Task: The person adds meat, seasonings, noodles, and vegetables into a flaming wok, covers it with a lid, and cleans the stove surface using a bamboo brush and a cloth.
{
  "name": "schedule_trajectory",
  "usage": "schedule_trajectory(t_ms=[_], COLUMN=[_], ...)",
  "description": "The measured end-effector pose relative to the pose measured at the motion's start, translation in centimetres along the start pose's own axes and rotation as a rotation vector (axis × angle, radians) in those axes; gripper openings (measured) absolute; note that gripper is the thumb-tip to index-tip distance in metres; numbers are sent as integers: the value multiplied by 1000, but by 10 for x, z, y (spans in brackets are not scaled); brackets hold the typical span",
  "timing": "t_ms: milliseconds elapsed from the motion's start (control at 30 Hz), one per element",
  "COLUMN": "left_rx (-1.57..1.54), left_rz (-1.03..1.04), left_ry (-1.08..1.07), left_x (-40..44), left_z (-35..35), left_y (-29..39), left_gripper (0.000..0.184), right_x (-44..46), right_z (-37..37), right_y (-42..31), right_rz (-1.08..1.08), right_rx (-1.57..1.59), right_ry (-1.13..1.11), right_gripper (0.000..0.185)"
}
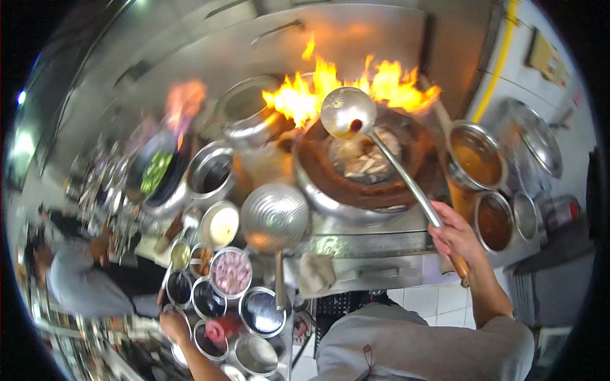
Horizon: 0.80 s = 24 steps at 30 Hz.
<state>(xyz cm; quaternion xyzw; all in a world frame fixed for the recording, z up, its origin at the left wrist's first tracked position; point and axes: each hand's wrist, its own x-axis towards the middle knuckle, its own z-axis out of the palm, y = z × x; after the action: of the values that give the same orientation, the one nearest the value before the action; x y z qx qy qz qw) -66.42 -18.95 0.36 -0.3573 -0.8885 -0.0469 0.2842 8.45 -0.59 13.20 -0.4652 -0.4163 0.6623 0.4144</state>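
My right hand [456, 235] is wrapped around the handle of a long metal ladle [406, 170] with a wooden end. The ladle's bowl is raised above the wok [311, 174], with a little dark sauce in it. Pale sliced food [365, 162] lies at the bottom of the wok, and tall flames [349, 86] rise behind its far rim. Down at the left, my left hand [175, 326] is at the metal containers, close to a spoon handle [163, 289]. Its fingers look curled, but what they hold, if anything, cannot be made out.
A perforated strainer [274, 216] rests left of the wok. Seasoning containers [230, 273] crowd the left side. Pots of brown liquid [476, 157] stand at the right. Further left, another wok [155, 171] holds green vegetables near a flame, and a co-worker [89, 279] stands there.
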Motion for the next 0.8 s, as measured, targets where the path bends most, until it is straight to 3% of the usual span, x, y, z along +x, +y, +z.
schedule_trajectory(t_ms=[33, 67, 133, 167, 200, 233, 300, 333, 367, 400, 567, 600, 667, 733, 800], left_rx=[136, 74, 40, 79, -60, 69, -250, -148, -241, -266, -330, -377, -167, -1316, -1456], left_rz=[90, 163, 202, 123, -5, 61, -332, -200, -333, -297, -417, -403, 17, -1088, -1195], left_ry=[-204, 43, -37, -99, -139, -179, -162, -176, -159, -106, -186, -192, -264, -492, -411], left_x=[4, -5, -3, 0, -3, 1, 4, 2, 6, 4, 5, 2, -10, -13, -28], left_z=[-4, 14, 17, -18, 7, -7, -25, -2, -35, -17, -3, 14, 67, 63, 50], left_y=[-4, -14, -31, -10, -30, -25, -12, -26, -7, -16, -11, -14, -32, -12, -7], left_gripper=[22, 19, 17, 17, 17, 23, 37, 36, 35, 33, 32, 33, 33, 32, 29], right_x=[-6, -11, -14, -17, -17, -18, -20, -19, -18, -17, -19, -21, -15, -6, 8], right_z=[8, 17, 51, 66, 79, 97, 136, 155, 173, 189, 258, 272, 302, 333, 358], right_y=[-1, 1, 18, 28, 36, 44, 63, 71, 81, 91, 128, 132, 136, 132, 133], right_rz=[26, 67, 179, 234, 280, 341, 436, 454, 471, 485, 225, 165, 151, 176, 150], right_rx=[31, 58, 90, 90, 92, 77, 55, 24, -5, -34, -453, -534, -512, -519, -555], right_ry=[-43, -103, -225, -271, -304, -369, -455, -531, -599, -663, -819, -819, -813, -788, -819], right_gripper=[66, 68, 72, 73, 75, 74, 73, 72, 70, 69, 65, 65, 65, 64, 63])
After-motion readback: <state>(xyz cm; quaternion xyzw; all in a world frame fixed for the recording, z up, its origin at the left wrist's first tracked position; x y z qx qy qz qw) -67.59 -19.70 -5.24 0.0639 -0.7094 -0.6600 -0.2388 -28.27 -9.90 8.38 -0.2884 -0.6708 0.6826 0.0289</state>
